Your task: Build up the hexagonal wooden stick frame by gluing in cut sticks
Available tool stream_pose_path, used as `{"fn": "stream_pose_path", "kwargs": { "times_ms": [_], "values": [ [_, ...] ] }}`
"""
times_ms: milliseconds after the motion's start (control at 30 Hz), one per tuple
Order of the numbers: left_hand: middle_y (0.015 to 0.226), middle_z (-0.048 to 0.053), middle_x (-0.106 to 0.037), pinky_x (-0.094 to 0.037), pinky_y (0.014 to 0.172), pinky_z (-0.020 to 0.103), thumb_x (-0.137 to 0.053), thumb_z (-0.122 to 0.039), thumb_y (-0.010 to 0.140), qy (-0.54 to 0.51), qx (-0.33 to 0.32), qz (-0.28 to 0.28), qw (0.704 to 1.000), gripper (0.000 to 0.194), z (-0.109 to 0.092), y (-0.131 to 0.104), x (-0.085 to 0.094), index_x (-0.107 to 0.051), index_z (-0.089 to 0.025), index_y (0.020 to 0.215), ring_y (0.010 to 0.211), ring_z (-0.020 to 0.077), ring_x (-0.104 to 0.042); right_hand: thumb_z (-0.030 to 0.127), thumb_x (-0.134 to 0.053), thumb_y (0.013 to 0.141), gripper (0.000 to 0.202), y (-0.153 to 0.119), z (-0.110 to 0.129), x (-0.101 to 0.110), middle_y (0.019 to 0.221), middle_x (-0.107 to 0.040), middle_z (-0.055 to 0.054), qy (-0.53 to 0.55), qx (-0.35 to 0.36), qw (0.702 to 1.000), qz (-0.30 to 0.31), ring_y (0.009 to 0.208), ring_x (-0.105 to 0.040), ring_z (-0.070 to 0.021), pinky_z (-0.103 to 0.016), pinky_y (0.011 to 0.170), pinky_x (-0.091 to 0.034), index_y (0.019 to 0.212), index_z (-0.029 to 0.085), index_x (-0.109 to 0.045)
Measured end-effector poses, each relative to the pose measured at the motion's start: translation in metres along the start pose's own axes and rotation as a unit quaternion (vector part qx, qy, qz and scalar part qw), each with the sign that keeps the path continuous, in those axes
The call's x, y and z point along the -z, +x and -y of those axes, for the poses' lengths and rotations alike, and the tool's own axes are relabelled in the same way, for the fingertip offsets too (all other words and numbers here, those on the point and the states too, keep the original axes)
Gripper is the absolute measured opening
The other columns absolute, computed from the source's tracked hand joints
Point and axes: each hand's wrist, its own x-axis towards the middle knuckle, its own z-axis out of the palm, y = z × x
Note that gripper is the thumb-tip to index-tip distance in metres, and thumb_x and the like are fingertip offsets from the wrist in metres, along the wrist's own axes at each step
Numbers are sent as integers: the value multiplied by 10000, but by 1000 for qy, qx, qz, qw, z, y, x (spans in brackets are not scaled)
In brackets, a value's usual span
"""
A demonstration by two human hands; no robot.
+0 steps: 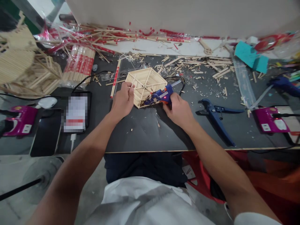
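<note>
Right hand grip closed around blue glue gun, nozzle pointing left against near right edge of hexagonal stick frame. Left hand grip narrow, pinching a thin stick at frame's left side. Both forearms stretched forward, wrists low over dark surface. Frame mid-surface, open-topped, sticks crossing inside. Blue cutters lying right, apart. Stick litter along far edge; bare room toward near edge.

A craft workshop is shown: a dark bench is littered with cut sticks, stick bundles far left, cutters right, a glue gun.
</note>
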Motion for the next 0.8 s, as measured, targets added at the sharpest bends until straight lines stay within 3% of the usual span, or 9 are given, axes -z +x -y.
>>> {"fn": "stream_pose_path", "kwargs": {
  "times_ms": [133, 567, 800],
  "values": [
    [769, 18, -653, -452, 755, 316, -373, -368, 1053, 12, 1, 1, 1000, 262, -1, 0, 0, -541, -209, 1176, 693, 196, -617, 347, -470, 952, 157, 0, 0, 0, 1032, -677, -182, -21, 6, 1000, 17, 809, -656, -317, -387, 622, -429, 1005, 204, -505],
    [717, 3, -620, -409, 688, 330, -369, -344, 1044, 16, -8, 4, 1000, 227, 1, 0, -1, -496, -205, 1169, 624, 193, -584, 326, -483, 951, 136, 1, -8, 4, 1007, -689, -178, -14, 6, 1000, -7, 838, -669, -329, -398, 663, -454, 1005, 204, -508],
    [687, -20, -608, -396, 632, 317, -355, -347, 1040, 24, -46, -21, 998, 187, 8, 2, -6, -466, -221, 1123, 575, 175, -569, 326, -482, 951, 152, 0, -15, 4, 996, -687, -168, -25, 17, 999, -19, 792, -657, -311, -372, 629, -425, 1023, 193, -499]
  ]
}}
